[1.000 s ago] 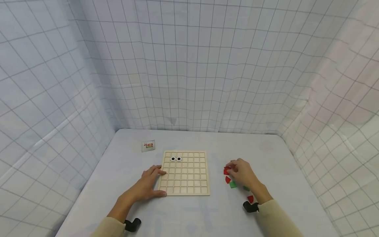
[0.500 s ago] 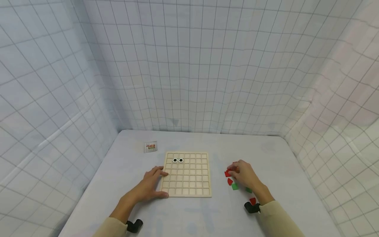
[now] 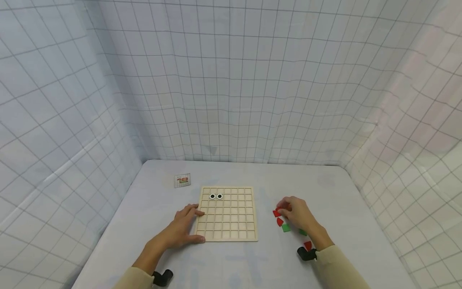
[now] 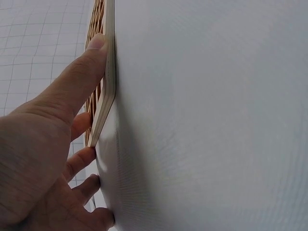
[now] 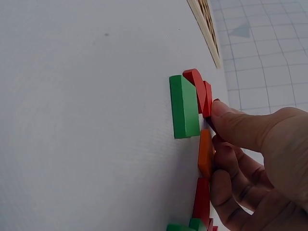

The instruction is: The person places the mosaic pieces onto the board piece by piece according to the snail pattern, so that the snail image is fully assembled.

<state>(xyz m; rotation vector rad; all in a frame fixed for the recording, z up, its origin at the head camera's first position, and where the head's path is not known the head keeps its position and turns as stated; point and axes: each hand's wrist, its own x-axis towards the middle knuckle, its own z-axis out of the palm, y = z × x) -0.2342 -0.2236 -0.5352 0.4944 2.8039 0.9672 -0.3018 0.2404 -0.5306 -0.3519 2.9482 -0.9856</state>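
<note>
A pale wooden grid board (image 3: 227,214) lies in the middle of the table in the head view. Two round eye pieces (image 3: 216,196) sit side by side in its upper left cells. My left hand (image 3: 182,228) is spread at the board's left side, its thumb and some fingertips touching the frame. My right hand (image 3: 297,212) is low over loose coloured pieces, thumb and fingertips pinching a small red piece, mostly hidden by the fingers. Close by lie a red piece (image 5: 194,86), a green block (image 5: 184,107) and an orange piece (image 5: 206,153).
A small picture card (image 3: 182,180) lies beyond the board at the left. Another red piece (image 3: 307,245) rests by the right wrist. Grid-patterned white cloth (image 3: 231,88) hangs behind and along both sides of the white table (image 3: 231,265).
The right hand's fingers shift slightly among the red pieces. My left hand stays at the board's side, and the whole view has shifted a little.
</note>
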